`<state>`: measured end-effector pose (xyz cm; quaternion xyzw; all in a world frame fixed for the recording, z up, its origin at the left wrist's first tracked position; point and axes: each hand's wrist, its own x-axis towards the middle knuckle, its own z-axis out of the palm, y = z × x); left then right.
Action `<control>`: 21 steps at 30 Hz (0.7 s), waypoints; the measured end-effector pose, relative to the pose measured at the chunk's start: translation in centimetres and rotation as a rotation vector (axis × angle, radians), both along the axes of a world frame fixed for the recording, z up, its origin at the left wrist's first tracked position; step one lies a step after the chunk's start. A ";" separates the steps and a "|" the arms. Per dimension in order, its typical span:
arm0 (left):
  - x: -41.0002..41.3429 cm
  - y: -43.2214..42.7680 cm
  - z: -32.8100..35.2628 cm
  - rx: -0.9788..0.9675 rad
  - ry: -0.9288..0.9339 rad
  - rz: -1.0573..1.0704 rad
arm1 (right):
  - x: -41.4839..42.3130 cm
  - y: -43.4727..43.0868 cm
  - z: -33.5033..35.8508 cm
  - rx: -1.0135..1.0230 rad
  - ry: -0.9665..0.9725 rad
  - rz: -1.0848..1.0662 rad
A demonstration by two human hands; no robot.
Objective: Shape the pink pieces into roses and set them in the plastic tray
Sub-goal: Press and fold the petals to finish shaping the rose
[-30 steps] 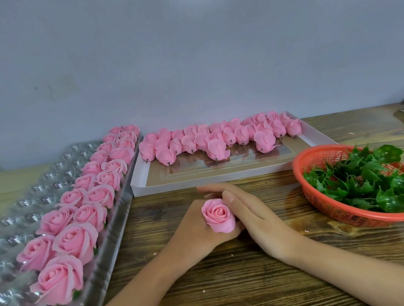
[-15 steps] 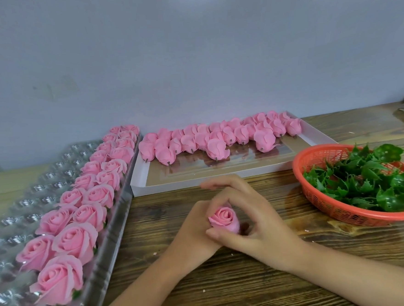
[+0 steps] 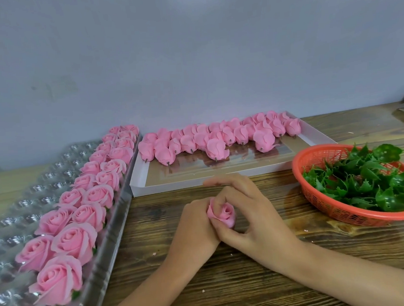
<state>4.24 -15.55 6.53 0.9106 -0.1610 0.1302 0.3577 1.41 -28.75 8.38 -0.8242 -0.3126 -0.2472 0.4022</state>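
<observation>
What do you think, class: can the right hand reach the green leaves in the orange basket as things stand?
Probably yes. Only bare table lies between the right hand and the open orange basket of green leaves. That hand is pinching the pink rose, though, so it must let go first.

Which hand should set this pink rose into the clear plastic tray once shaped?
Left, probably: the left hand grips the pink rose and the clear plastic tray lies on its side; the right hand would cross over.

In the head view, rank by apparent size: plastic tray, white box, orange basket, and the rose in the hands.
plastic tray (nearness inflates it)
white box
orange basket (partly out of frame)
rose
</observation>
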 end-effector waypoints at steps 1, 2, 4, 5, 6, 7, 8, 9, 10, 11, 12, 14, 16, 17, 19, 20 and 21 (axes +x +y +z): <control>0.0 0.0 0.0 0.036 -0.013 -0.002 | 0.0 0.0 0.1 -0.018 -0.026 -0.010; 0.1 0.1 0.0 0.042 -0.006 -0.039 | -0.1 0.0 0.2 -0.048 -0.069 -0.022; -0.2 0.3 0.0 -0.064 0.028 -0.100 | -0.1 0.0 0.4 -0.132 -0.187 -0.047; -0.3 0.8 0.1 -0.117 0.042 -0.107 | -0.2 0.0 0.5 -0.176 -0.242 -0.055; -0.3 0.9 0.0 -0.153 0.051 -0.116 | -0.2 0.0 0.5 -0.213 -0.276 -0.058; -0.3 1.1 -0.1 -0.160 0.061 -0.115 | -0.2 0.0 0.5 -0.235 -0.292 -0.062; -0.3 1.0 -0.2 -0.163 0.067 -0.113 | -0.2 0.0 0.5 -0.238 -0.281 -0.067; -0.4 0.8 0.0 -0.142 0.075 -0.117 | -0.2 0.0 0.5 -0.219 -0.251 -0.073; -0.4 0.6 0.1 -0.096 0.064 -0.121 | -0.2 -0.1 0.5 -0.184 -0.207 -0.078; -0.5 0.6 0.4 -0.038 0.040 -0.116 | -0.2 -0.1 0.6 -0.156 -0.160 -0.080; -0.5 0.6 0.4 0.002 -0.001 -0.123 | -0.2 -0.1 0.6 -0.140 -0.123 -0.084; -0.9 0.4 0.9 -0.006 -0.027 -0.147 | -0.2 0.0 0.5 -0.134 -0.086 -0.083; -1.3 0.4 1.2 -0.011 0.009 -0.162 | -0.3 0.1 0.5 -0.141 -0.066 -0.082; -1.4 0.4 1.4 -0.005 0.007 -0.162 | -0.3 0.1 0.7 -0.152 -0.063 -0.090; -1.4 0.5 1.4 0.006 -0.006 -0.164 | -0.3 0.0 0.9 -0.197 -0.079 -0.120; -1.3 0.5 1.3 0.015 -0.023 -0.153 | -0.3 0.0 1.2 -0.217 -0.107 -0.123; -1.2 0.4 1.2 0.024 -0.029 -0.141 | -0.4 0.0 1.5 -0.245 -0.157 -0.124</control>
